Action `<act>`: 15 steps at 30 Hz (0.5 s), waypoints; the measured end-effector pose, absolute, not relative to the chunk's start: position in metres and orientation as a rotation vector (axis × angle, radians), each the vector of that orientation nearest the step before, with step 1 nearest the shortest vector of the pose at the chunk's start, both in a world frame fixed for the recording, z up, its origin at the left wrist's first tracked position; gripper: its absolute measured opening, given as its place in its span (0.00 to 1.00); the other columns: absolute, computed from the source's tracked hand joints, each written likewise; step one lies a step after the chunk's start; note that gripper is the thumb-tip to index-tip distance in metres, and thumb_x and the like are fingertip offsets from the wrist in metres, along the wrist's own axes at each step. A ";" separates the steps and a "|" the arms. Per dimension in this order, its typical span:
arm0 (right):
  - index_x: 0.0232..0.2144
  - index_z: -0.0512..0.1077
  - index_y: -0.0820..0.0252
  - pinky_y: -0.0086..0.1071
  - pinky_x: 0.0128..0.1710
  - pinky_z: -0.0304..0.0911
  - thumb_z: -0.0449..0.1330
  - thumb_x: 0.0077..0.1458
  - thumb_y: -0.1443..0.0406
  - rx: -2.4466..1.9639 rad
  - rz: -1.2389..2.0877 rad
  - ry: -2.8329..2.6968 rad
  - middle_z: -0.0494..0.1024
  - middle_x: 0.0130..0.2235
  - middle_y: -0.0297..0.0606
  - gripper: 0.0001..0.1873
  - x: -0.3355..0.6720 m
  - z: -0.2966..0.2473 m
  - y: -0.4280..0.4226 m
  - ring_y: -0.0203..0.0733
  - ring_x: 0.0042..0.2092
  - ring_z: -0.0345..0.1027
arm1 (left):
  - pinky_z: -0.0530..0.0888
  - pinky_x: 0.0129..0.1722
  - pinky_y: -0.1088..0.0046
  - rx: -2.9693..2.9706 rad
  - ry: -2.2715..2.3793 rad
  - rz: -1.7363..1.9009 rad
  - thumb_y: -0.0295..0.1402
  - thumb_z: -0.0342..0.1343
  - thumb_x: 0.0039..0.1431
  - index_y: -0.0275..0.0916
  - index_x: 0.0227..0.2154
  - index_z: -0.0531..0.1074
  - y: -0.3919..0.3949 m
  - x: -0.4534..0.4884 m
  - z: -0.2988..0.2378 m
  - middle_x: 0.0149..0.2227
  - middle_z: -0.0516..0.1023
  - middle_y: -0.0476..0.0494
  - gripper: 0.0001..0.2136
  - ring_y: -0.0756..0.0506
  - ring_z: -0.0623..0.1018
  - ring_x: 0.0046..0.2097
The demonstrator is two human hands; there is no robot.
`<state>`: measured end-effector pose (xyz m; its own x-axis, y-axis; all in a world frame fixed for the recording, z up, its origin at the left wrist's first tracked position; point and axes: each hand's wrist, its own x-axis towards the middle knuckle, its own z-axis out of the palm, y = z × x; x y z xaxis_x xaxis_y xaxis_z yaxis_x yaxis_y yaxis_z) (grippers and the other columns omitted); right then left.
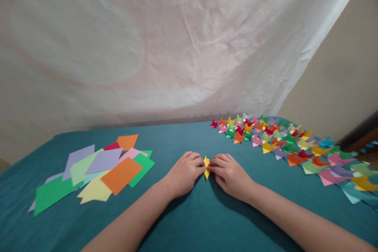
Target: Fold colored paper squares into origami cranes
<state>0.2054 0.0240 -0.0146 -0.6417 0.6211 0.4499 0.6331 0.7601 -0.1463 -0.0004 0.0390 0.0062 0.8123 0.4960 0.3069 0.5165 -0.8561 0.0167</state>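
Observation:
A small folded piece of yellow paper (207, 169), narrow and pointed at top and bottom, is between my two hands over the middle of the table. My left hand (185, 173) pinches its left side with thumb and fingers. On the opposite side, the fingertips of my right hand (232, 175) are closed on its right edge. Parts of the paper are hidden behind the fingertips, so the finer folds cannot be made out.
Loose coloured paper sheets, an orange one (121, 176) among them, overlap at the left on the teal-covered table (183, 220). Rows of folded paper birds (268, 147) in many colours fill the right side. A pale cloth (165, 47) hangs behind the table.

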 end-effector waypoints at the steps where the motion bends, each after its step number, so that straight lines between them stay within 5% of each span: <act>1: 0.40 0.74 0.59 0.41 0.47 0.57 0.54 0.54 0.74 -0.936 -0.077 -2.507 0.75 0.38 0.41 0.13 0.205 -0.013 0.023 0.46 0.46 0.62 | 0.63 0.49 0.63 -2.921 -0.822 -0.461 0.27 0.49 0.62 0.39 0.43 0.72 0.039 0.000 0.007 0.41 0.75 0.42 0.10 0.44 0.68 0.48; 15: 0.43 0.72 0.61 0.43 0.47 0.56 0.53 0.58 0.70 -0.857 -0.280 -2.756 0.73 0.39 0.45 0.12 0.202 0.004 0.014 0.48 0.46 0.61 | 0.62 0.49 0.62 -2.913 -0.850 -0.400 0.26 0.50 0.60 0.40 0.40 0.73 0.039 0.000 0.009 0.40 0.74 0.41 0.09 0.43 0.68 0.48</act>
<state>0.2019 0.0135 0.0038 -0.7986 0.5306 0.2839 0.5769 0.8094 0.1099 -0.0004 0.0390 0.0086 0.8121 0.5170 0.2706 0.5381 -0.8428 -0.0047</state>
